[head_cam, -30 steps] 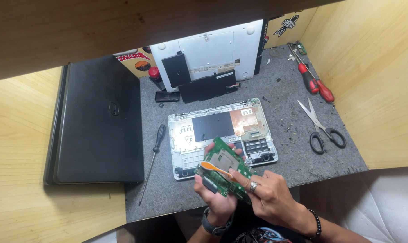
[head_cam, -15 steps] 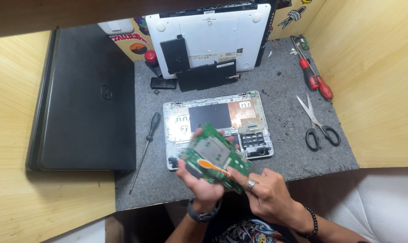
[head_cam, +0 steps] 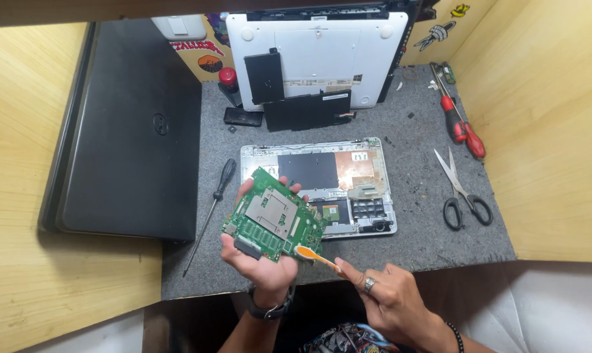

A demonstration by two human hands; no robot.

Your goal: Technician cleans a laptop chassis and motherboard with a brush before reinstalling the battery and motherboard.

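At back: black closed laptop point(head_cam: 129, 131) lies left on the bench point(head_cam: 413, 242); white laptop lid point(head_cam: 315, 55) leans upright, with round and shield-shaped stickers point(head_cam: 201, 55) beside it.
Centre: opened laptop base point(head_cam: 335, 176) lies flat.
Right edge: scissors point(head_cam: 462, 193) and red screwdriver point(head_cam: 462, 124) lie near the wooden wall, grey mat free between.
Left hand point(head_cam: 260, 261): grip clamped on green circuit board point(head_cam: 273, 216), held over the bench's front edge.
Right hand point(head_cam: 384, 294): grip closed on orange brush point(head_cam: 315, 256), its head touching the board.

grey mat point(head_cam: 400, 245), scissors point(head_cam: 462, 189), screwdrivers point(head_cam: 211, 212) (black laptop point(head_cam: 132, 137) beside)
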